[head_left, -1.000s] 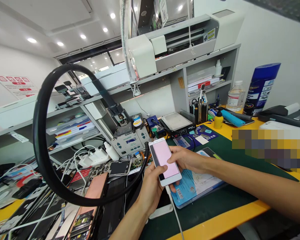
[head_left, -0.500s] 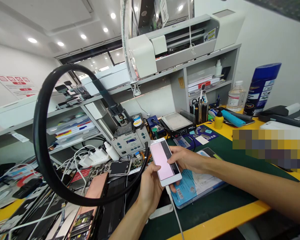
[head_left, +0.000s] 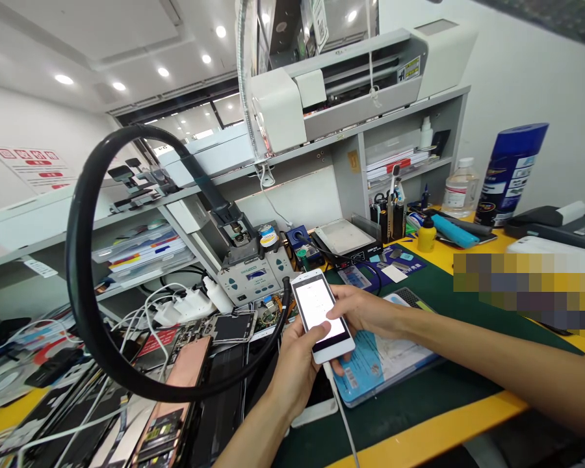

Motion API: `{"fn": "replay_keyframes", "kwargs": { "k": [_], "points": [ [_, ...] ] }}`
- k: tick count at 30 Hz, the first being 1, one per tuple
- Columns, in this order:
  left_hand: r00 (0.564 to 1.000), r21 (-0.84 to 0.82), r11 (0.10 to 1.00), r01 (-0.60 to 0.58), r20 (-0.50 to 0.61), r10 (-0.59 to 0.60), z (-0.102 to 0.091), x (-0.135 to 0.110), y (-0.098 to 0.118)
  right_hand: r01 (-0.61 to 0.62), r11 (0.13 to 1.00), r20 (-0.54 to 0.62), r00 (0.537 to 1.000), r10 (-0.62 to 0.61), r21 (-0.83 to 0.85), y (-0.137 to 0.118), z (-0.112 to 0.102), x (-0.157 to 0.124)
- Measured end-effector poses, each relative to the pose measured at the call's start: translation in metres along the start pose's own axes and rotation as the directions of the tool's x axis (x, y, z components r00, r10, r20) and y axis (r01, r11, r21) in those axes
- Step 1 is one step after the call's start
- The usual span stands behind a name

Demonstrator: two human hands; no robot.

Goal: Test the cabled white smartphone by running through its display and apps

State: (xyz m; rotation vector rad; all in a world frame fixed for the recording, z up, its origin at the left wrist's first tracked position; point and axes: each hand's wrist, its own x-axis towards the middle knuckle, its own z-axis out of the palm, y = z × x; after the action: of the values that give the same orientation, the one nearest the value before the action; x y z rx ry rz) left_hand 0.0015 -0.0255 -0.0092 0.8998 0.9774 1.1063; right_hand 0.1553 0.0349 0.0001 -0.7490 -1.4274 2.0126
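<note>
A white smartphone (head_left: 314,299) is held upright and slightly tilted between both hands, its screen lit mostly white with a dark band at the bottom. My left hand (head_left: 292,357) grips its left side, the thumb lying over the lower screen. Around its right edge closes my right hand (head_left: 365,309), with the thumb on the glass close to the left thumb. A white cable (head_left: 341,413) runs from the phone's bottom end down over the table edge. Beneath the hands lies a blue and white packet (head_left: 370,370), and beside it another white-edged phone (head_left: 316,413), partly hidden.
A thick black hose (head_left: 73,260) loops left from a grey hot-air station (head_left: 256,276). Opened phones and a pink phone back (head_left: 185,370) crowd the left side. Bottles, a blue spray can (head_left: 511,175) and a tool holder (head_left: 392,218) stand at the back right on the bench.
The screen has gone from a pinkish panel with a dark right strip to a white page. My left thumb has moved right, further over the screen.
</note>
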Motion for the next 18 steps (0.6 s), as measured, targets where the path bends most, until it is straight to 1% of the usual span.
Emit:
{"fn": "replay_keyframes", "kwargs": {
  "k": [4,12,15,18],
  "points": [
    [1.000,-0.040,0.999,0.021,-0.003,-0.022,-0.003,0.000,0.000,0.006,1.000,0.005,1.000,-0.006,0.001,0.002,-0.002,0.001],
    [0.997,-0.246,0.967,0.064,0.061,-0.051,-0.014,0.004,-0.005,0.003,1.000,0.004,1.000,-0.003,0.014,0.004,-0.002,0.001],
    [0.997,-0.265,0.962,0.068,0.057,-0.055,-0.016,0.005,-0.006,-0.001,1.000,-0.002,1.000,0.001,0.015,0.003,-0.001,0.000],
    [0.997,-0.232,0.971,0.062,0.052,-0.052,-0.015,0.005,-0.006,-0.003,1.000,-0.005,1.000,0.003,0.018,0.002,-0.001,0.000]
  ]
}}
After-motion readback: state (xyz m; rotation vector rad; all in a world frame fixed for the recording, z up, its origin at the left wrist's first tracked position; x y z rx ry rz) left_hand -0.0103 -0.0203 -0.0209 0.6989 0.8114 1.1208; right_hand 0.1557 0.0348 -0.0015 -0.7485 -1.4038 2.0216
